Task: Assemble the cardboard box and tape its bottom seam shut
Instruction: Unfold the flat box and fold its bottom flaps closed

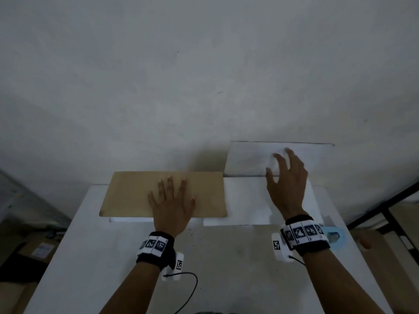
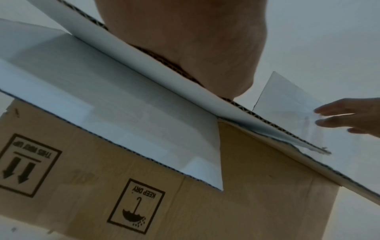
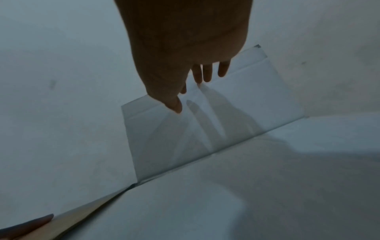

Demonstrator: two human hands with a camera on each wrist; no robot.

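Note:
The cardboard box, brown outside and white inside, stands on the white table (image 1: 113, 257); its side (image 2: 246, 211) bears upside-down "keep dry" and arrow prints. My left hand (image 1: 172, 200) lies flat, fingers spread, on the folded-down brown flap (image 1: 131, 193). To the right a white flap (image 1: 244, 200) lies level, and behind it another white flap (image 1: 249, 157) stands raised. My right hand (image 1: 288, 177) reaches over the level flap, straight spread fingers at the raised flap (image 3: 257, 100). In the left wrist view my left palm (image 2: 185, 40) rests on the flap's corrugated edge.
A light blue tape dispenser (image 1: 335, 236) lies on the table by my right wrist. A plain wall (image 1: 204, 75) rises close behind the box. Dark clutter and a cardboard parcel (image 1: 38, 250) sit on the floor at left; a black frame (image 1: 385, 209) stands at right.

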